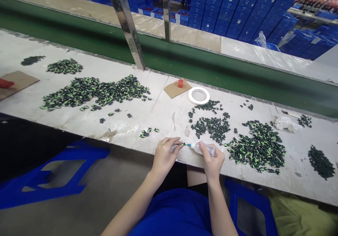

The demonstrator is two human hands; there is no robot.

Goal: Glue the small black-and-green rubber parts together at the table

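Bottle and part, tip to piece
The bottle (196, 147) is whitish and translucent, with a narrow blue tip (188, 145); it lies tipped over, nearly level, in the right grip (213, 159), the tip aimed left at the part. Fingers cover some of its body, and pale plastic shows on both sides of them. The part (183, 144) is tiny, dark with bright green, pinched at the fingertips of the left grip (166, 152) by the near edge of the counter (162, 114); its full outline is hidden. Tip and part are very close; whether they touch cannot be told.
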